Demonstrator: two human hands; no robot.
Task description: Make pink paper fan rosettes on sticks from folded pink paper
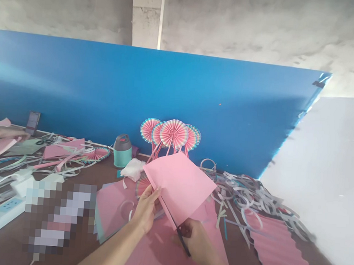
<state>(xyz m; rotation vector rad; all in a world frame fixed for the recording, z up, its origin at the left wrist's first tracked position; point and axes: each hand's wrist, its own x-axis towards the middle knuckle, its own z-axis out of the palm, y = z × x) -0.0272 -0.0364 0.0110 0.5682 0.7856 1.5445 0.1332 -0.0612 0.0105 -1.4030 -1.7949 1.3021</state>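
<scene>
Pinched in my left hand [148, 206] is the left edge of a pink paper sheet [181, 182], raised and tilted above the table. My right hand [197, 238] is closed around dark scissors [183, 241], whose blades lie along the sheet's lower left edge. The scissors' handles are partly hidden by my fingers. Under both hands lie more pink sheets [167, 256]. To the left of my left hand is another stack of pink and pale sheets [113, 205].
Round pleated paper fans [173, 134] stand before the blue partition [180, 88]. A teal and grey container [122, 152] and white tissue [133, 169] sit behind. Curled paper strips [251, 195] lie right. At left are a power strip [5, 213] and another person's hand [13, 133].
</scene>
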